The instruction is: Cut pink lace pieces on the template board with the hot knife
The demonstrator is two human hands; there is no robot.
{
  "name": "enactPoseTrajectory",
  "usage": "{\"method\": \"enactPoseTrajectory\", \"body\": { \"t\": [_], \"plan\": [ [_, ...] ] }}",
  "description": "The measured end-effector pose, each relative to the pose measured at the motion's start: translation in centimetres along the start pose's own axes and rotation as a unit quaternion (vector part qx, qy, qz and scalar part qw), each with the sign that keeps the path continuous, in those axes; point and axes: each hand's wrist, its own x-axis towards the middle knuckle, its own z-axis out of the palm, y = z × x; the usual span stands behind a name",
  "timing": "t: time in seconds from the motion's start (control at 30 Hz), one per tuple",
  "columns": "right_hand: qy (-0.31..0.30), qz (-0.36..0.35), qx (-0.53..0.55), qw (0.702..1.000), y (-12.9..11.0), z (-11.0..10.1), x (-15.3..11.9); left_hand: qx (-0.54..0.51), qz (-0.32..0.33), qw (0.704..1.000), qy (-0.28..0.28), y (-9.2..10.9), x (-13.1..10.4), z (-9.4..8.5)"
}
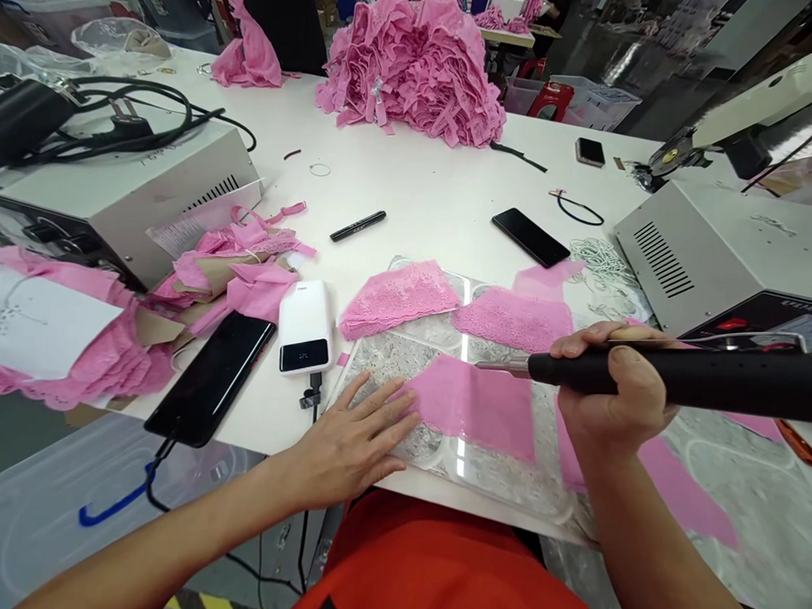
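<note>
My left hand (361, 439) lies flat with its fingers spread on the patterned glossy mat (512, 492). Its fingertips touch the left edge of a flat pink fabric piece (496, 417). My right hand (612, 390) is wrapped round a black hand-held tool (715, 378) with a slim metal tip. That tip meets the upper part of the fabric piece, or hovers just over it; I cannot tell which. Behind it lie a pink lace stack (400, 296) and a second pink lace piece (513, 318). More pink fabric (689, 494) is partly under my right forearm.
A white power bank (304, 321) and a black phone (212, 378) lie at left, with cables hanging down. Another phone (530, 236) and a pen (358, 226) lie further back. Grey control boxes (118, 172) flank the table, and a big pink garment pile (411, 69) stands behind.
</note>
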Motion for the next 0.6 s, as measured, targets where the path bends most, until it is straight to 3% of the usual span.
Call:
{"method": "enactPoseTrajectory", "body": {
  "t": [0.43, 0.6],
  "plan": [
    [-0.029, -0.020, -0.015, 0.999, 0.21, 0.12, -0.04, -0.009, -0.004, 1.000, -0.001, 0.03, -0.38, 0.26],
    [-0.012, 0.010, 0.018, 1.000, 0.12, 0.84, -0.24, -0.002, -0.010, 1.000, -0.014, 0.36, -0.63, 0.11]
  ]
}}
